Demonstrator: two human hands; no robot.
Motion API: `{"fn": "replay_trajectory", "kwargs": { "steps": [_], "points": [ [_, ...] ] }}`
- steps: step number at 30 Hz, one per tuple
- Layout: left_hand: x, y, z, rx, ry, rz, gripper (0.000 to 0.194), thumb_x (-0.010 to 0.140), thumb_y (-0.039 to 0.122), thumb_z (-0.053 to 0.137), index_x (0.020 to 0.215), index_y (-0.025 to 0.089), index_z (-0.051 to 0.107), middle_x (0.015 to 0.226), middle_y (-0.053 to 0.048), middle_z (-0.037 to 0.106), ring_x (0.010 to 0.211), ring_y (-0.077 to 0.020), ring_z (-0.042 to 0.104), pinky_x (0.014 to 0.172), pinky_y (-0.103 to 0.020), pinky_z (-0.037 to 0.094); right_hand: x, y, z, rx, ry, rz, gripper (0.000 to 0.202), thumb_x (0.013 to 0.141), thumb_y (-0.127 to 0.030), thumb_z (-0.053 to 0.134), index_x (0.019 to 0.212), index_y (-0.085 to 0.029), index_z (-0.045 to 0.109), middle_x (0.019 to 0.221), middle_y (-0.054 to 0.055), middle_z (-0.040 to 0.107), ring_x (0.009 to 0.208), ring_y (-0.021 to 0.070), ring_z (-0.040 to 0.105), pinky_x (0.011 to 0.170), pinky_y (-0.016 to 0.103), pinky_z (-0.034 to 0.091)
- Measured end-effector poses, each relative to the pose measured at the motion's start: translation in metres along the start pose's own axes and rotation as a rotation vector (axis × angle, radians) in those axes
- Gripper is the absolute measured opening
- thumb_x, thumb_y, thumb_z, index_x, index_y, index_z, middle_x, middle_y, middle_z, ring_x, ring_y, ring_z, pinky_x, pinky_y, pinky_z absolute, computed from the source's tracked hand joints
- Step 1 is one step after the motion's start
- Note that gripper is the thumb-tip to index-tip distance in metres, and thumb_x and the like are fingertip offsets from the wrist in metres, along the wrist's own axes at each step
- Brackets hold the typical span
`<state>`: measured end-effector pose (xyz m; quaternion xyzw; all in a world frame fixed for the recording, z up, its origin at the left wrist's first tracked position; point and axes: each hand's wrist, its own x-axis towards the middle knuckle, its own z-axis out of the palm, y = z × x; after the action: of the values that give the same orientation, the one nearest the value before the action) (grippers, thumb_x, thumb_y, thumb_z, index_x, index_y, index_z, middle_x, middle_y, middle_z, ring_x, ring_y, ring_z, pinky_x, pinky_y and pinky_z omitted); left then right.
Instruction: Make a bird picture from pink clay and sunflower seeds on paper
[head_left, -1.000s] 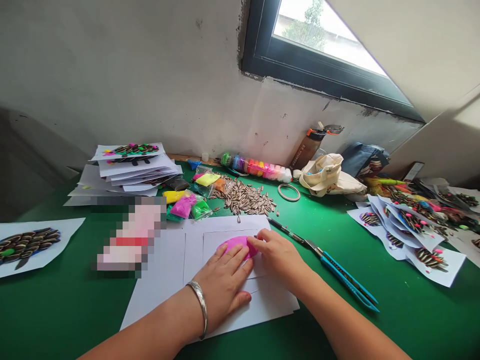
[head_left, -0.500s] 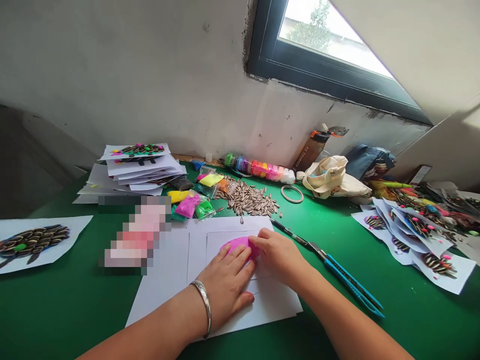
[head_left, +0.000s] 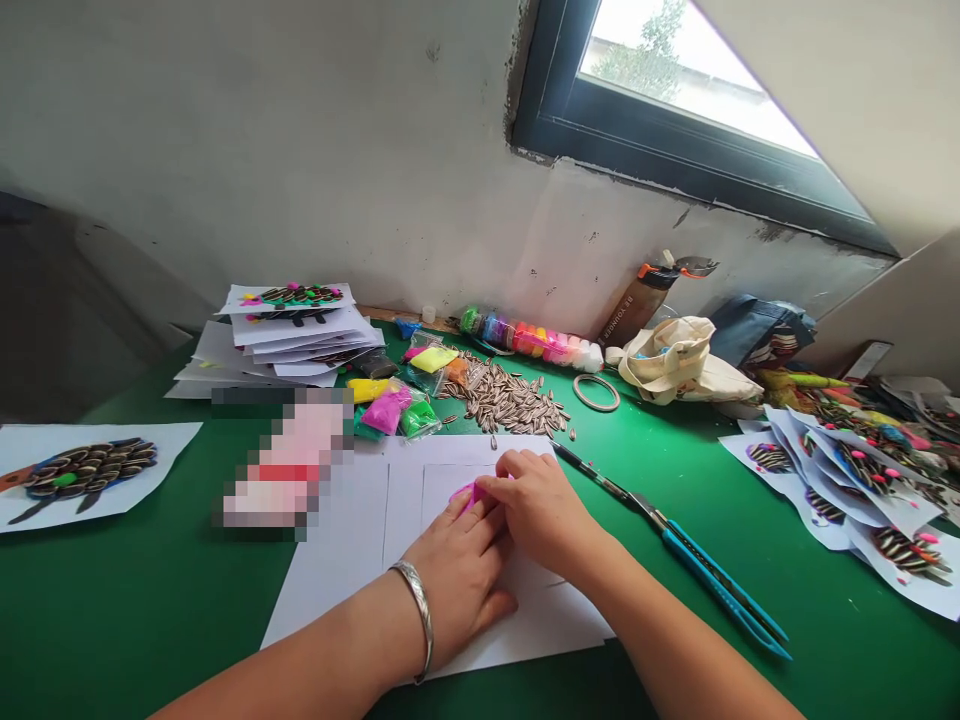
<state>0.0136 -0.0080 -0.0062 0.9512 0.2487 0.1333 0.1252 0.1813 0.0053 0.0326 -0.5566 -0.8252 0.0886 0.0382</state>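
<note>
A thin patch of pink modelling clay (head_left: 463, 492) lies flattened on white paper sheets (head_left: 337, 530) marked with ruled lines. My left hand (head_left: 459, 570), with a silver bangle at the wrist, rests flat over the clay, fingers stretched out. Curled fingers of my right hand (head_left: 547, 505) press at the clay's far right edge, beside the left fingertips. Both hands cover most of the clay. Right of the paper lie a dark pen (head_left: 589, 470) and a blue tweezers-like tool (head_left: 724, 590).
Behind the paper are loose sunflower seeds (head_left: 510, 395) and bagged coloured clay (head_left: 388, 408). A stack of seed-decorated papers (head_left: 300, 335) stands back left; more decorated papers (head_left: 855, 480) lie right. A bottle (head_left: 637, 300) and a cloth bag (head_left: 675, 360) stand near the wall.
My right hand has shifted slightly left and over the clay, hiding more of it. My left hand stays flat on it. The whole view has shifted a little.
</note>
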Motion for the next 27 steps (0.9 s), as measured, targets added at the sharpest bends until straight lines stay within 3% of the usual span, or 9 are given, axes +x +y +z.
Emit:
{"fn": "replay_trajectory", "kwargs": {
  "steps": [5, 11, 14, 19, 23, 25, 27],
  "points": [
    [0.000, 0.001, -0.002, 0.005, -0.014, 0.001, 0.064, 0.089, 0.052, 0.051, 0.141, 0.017, 0.040, 0.146, -0.013, 0.039, 0.137, -0.0328, 0.029, 0.114, -0.051, 0.022, 0.001, -0.001, 0.000, 0.029, -0.011, -0.007, 0.025, 0.088, -0.014, 0.050, 0.094, -0.028, 0.069, 0.093, 0.004, 0.059, 0.087, 0.0174, 0.047, 0.074, 0.032, 0.027],
    [0.000, 0.001, -0.002, 0.001, -0.008, -0.014, 0.063, 0.087, 0.051, 0.055, 0.140, 0.019, 0.041, 0.145, -0.012, 0.042, 0.136, -0.0321, 0.031, 0.114, -0.051, 0.022, 0.001, -0.002, 0.002, 0.076, 0.010, -0.078, 0.035, 0.088, -0.013, 0.050, 0.109, -0.036, 0.066, 0.092, 0.002, 0.058, 0.086, 0.0174, 0.045, 0.075, 0.032, 0.026],
    [0.000, 0.001, -0.001, 0.011, -0.009, -0.010, 0.064, 0.087, 0.052, 0.054, 0.140, 0.019, 0.040, 0.146, -0.012, 0.039, 0.136, -0.0314, 0.030, 0.115, -0.050, 0.021, 0.004, -0.003, 0.000, 0.062, -0.017, -0.092, 0.034, 0.087, -0.014, 0.051, 0.109, -0.035, 0.067, 0.090, 0.003, 0.059, 0.086, 0.0177, 0.045, 0.074, 0.033, 0.025],
    [-0.002, 0.011, 0.001, 0.100, -0.005, -0.039, 0.065, 0.087, 0.049, 0.056, 0.141, 0.016, 0.039, 0.139, -0.013, 0.049, 0.137, -0.0319, 0.029, 0.115, -0.050, 0.018, 0.007, -0.004, -0.002, 0.056, -0.022, -0.086, 0.031, 0.087, -0.011, 0.050, 0.099, -0.030, 0.070, 0.090, 0.003, 0.059, 0.086, 0.0172, 0.045, 0.072, 0.032, 0.025],
    [-0.005, 0.022, -0.020, 0.107, -0.038, -0.037, 0.057, 0.082, 0.049, 0.062, 0.126, 0.014, 0.055, 0.127, -0.015, 0.058, 0.125, -0.0357, 0.044, 0.108, -0.054, 0.029, 0.006, -0.004, -0.002, 0.058, -0.020, -0.074, 0.028, 0.087, -0.013, 0.053, 0.099, -0.032, 0.070, 0.090, 0.003, 0.059, 0.085, 0.0170, 0.045, 0.071, 0.031, 0.025],
    [-0.006, 0.019, -0.039, 0.037, -0.053, -0.065, 0.041, 0.083, 0.044, 0.063, 0.114, 0.016, 0.061, 0.108, -0.010, 0.067, 0.105, -0.0282, 0.059, 0.100, -0.046, 0.041, 0.005, -0.005, -0.003, 0.058, -0.024, -0.069, 0.024, 0.088, -0.018, 0.054, 0.099, -0.032, 0.070, 0.091, 0.003, 0.059, 0.085, 0.0171, 0.045, 0.071, 0.031, 0.025],
    [-0.006, 0.008, -0.057, 0.044, -0.011, -0.157, 0.032, 0.086, 0.035, 0.062, 0.112, 0.017, 0.060, 0.106, -0.009, 0.067, 0.100, -0.0257, 0.061, 0.094, -0.044, 0.045, 0.004, -0.006, -0.003, 0.052, -0.017, -0.061, 0.021, 0.090, -0.020, 0.053, 0.097, -0.030, 0.070, 0.092, 0.003, 0.059, 0.085, 0.0171, 0.046, 0.073, 0.031, 0.026]
  ]
}}
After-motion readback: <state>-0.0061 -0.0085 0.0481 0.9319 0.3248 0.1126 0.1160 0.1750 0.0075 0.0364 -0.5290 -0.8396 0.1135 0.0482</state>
